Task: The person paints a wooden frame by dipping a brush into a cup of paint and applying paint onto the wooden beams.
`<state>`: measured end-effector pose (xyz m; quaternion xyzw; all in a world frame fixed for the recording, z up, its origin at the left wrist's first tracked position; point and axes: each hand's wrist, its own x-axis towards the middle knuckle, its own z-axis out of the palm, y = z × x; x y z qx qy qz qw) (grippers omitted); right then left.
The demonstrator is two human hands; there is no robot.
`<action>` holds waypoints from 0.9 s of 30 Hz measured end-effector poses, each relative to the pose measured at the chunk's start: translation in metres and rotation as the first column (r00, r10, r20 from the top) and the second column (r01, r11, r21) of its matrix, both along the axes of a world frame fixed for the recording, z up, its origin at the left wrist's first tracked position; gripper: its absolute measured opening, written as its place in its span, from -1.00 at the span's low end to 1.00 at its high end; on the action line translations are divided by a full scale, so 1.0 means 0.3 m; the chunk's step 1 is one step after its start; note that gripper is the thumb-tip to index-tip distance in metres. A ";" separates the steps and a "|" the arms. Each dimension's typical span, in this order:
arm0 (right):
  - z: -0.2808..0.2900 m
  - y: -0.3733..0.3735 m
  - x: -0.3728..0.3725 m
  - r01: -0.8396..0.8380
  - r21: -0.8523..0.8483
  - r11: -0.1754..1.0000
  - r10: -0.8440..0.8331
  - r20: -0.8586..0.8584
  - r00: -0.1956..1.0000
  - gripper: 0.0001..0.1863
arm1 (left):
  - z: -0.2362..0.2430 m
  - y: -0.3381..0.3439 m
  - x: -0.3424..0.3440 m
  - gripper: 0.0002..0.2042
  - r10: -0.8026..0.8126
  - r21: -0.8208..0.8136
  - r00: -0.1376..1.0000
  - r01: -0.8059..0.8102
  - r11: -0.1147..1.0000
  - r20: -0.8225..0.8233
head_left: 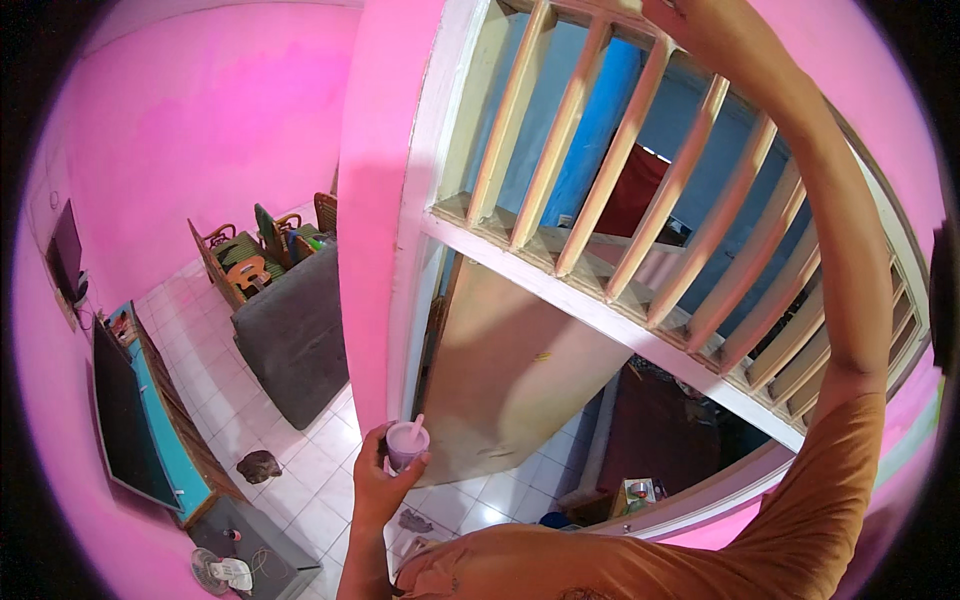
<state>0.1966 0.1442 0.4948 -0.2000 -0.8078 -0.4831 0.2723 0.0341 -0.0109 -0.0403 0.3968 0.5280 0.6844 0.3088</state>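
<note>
1. Left hand (385, 482): fingers curled round a small cup (408, 455), pink stick (417, 426) leaning in it; cup below the slatted frame's (610, 327) lower left corner.
2. Right hand (688, 18): raised near frame's upper edge; fingertips cropped, grip can't be told.
3. Judged step: reaching high, cup kept handy. Next move calls for keeping cup level.
4. Beyond: tan door panel (520, 370), grey sofa (295, 340).

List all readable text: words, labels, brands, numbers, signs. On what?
None readable.
Cup in the left hand: no lettering discernible.
Small items beyond the doorway: any print too small to read.
Television screen: dark, no text visible.
</note>
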 end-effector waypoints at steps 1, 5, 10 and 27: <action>0.004 -0.017 0.021 0.003 0.001 1.000 -0.003 0.001 1.000 -0.78 | -0.007 0.002 0.000 -0.35 -0.001 0.012 1.000 0.001 1.000 -0.028; -0.032 -0.137 0.093 0.058 -0.003 0.998 -0.058 -0.004 0.998 -0.79 | -0.009 0.020 -0.001 -0.36 -0.012 0.016 0.999 0.013 1.000 -0.039; -0.030 -0.134 0.050 0.010 -0.188 0.982 -0.035 -0.127 0.991 -0.79 | 0.035 0.024 0.019 -0.35 -0.060 0.032 0.998 0.060 0.998 -0.018; 0.008 -0.140 -0.010 0.164 -0.088 0.983 -0.161 0.036 0.986 -0.87 | 0.006 0.016 0.015 -0.36 -0.011 0.017 1.000 0.011 1.000 -0.018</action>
